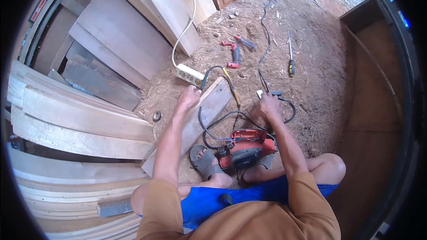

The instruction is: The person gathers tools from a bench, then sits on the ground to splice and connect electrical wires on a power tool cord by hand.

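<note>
My left hand [190, 98] is closed, its fingertips on a black cord [206, 79] beside the white power strip [189, 74]. My right hand [268, 106] is closed among more black cable [292, 112]; a small white piece and a dark piece stick out past its fingers, too small to name. Between my feet rests a red and black power tool [245, 151], its top housing open with thin wires showing. A wooden board [207, 111] lies slantwise under my left arm. Across its far end leans a slim yellow-handled tool [234, 90].
Shavings cover the floor. Beyond my hands lie a red and black handle part [233, 55], a screwdriver with a clear blue handle [247, 43] and a yellow-black screwdriver [291, 67]. Stacked planks [84, 124] fill the left side. A tape roll [156, 115] lies near them.
</note>
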`<state>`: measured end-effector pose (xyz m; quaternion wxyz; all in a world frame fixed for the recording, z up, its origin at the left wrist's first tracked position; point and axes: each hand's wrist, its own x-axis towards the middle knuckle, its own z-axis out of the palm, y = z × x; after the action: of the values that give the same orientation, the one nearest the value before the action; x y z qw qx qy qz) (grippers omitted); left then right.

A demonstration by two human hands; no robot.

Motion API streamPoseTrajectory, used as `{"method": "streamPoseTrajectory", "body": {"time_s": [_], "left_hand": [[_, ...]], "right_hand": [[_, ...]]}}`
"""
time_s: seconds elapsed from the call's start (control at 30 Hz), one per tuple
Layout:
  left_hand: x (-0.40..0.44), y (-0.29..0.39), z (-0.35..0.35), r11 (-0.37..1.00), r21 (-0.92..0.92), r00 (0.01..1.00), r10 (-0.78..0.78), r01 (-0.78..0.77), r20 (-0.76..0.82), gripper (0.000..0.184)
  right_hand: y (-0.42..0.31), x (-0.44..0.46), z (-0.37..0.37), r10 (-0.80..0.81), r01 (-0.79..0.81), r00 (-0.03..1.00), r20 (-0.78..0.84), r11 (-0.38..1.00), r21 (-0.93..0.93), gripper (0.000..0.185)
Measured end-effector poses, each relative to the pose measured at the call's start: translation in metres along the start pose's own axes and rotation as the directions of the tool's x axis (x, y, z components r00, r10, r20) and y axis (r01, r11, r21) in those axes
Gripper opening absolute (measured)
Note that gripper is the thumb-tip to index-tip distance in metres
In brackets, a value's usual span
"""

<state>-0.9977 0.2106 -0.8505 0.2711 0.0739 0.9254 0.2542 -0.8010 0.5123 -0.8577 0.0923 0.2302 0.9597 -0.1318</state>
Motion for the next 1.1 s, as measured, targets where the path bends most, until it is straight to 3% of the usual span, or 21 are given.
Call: {"method": "streamPoseTrajectory", "body": {"time_s": [0.03,0.1,0.2,0.3,0.37,0.47,0.5,0.57,0.6,0.63,0.8,0.9,1.0,1.03,1.1], "left_hand": [[0.007,0.002,0.009,0.999,-0.009,0.999,-0.037,0.037,0.003,0.051],[0.018,0.001,0.029,0.995,-0.09,0.997,-0.04,0.035,-0.059,0.048],[0.03,0.003,0.033,0.986,-0.154,0.997,0.052,-0.06,-0.055,0.038],[0.028,0.022,0.011,0.982,-0.187,0.999,-0.006,-0.002,-0.04,0.025],[0.016,0.049,-0.023,0.986,-0.136,0.995,0.095,-0.096,-0.01,0.022],[-0.02,0.103,-0.087,0.969,-0.037,0.969,0.245,-0.244,0.025,0.023],[-0.024,0.112,-0.104,0.944,-0.024,0.944,0.33,-0.33,-0.006,0.022],[-0.033,0.125,-0.135,0.866,0.018,0.863,0.5,-0.5,-0.066,0.021],[-0.047,0.137,-0.15,0.868,-0.052,0.868,0.488,-0.494,-0.088,0.021],[-0.064,0.151,-0.163,0.866,-0.123,0.874,0.475,-0.485,-0.106,0.022],[-0.116,0.166,-0.179,0.723,-0.242,0.763,0.607,-0.647,-0.224,0.034],[-0.156,0.177,-0.184,0.686,-0.034,0.664,0.689,-0.727,-0.292,0.042],[-0.184,0.186,-0.197,0.694,0.253,0.628,0.719,-0.674,-0.3,0.046],[-0.193,0.188,-0.202,0.689,0.273,0.62,0.724,-0.671,-0.302,0.047],[-0.206,0.191,-0.209,0.681,0.312,0.61,0.732,-0.662,-0.303,0.049]], "right_hand": [[-0.016,0.009,-0.015,0.022,-0.026,0.997,0.069,0.998,0.057,0.032],[-0.021,0.041,-0.002,-0.133,0.13,0.991,0.005,0.974,0.185,0.032],[-0.055,0.074,-0.014,-0.147,0.108,0.984,0.099,0.939,0.325,0.039],[-0.07,0.105,-0.001,-0.233,0.152,0.967,0.099,0.846,0.511,0.048],[-0.085,0.109,-0.008,-0.263,0.184,0.963,0.05,0.783,0.594,0.054],[-0.103,0.104,-0.036,-0.251,0.147,0.968,0.005,0.584,0.798,0.053],[-0.099,0.11,-0.031,-0.282,0.149,0.959,-0.012,0.472,0.869,0.041],[-0.098,0.098,-0.06,-0.316,0.139,0.949,0.002,0.423,0.895,0.039],[-0.099,0.089,-0.074,-0.331,0.135,0.944,0.005,0.399,0.907,0.038],[-0.103,0.077,-0.083,-0.308,0.23,0.942,-0.135,0.298,0.926,0.031],[-0.105,0.006,-0.13,-0.156,0.515,0.857,-0.492,0.205,0.832,0.029],[-0.11,-0.026,-0.155,-0.06,0.599,0.801,-0.596,0.102,0.794,0.024],[-0.111,-0.041,-0.169,-0.067,0.646,0.761,-0.646,0.176,0.743,0.021],[-0.111,-0.044,-0.17,-0.078,0.66,0.749,-0.658,0.171,0.731,0.015],[-0.108,-0.048,-0.165,-0.217,0.688,0.724,-0.655,0.289,0.666,0.012]]}}
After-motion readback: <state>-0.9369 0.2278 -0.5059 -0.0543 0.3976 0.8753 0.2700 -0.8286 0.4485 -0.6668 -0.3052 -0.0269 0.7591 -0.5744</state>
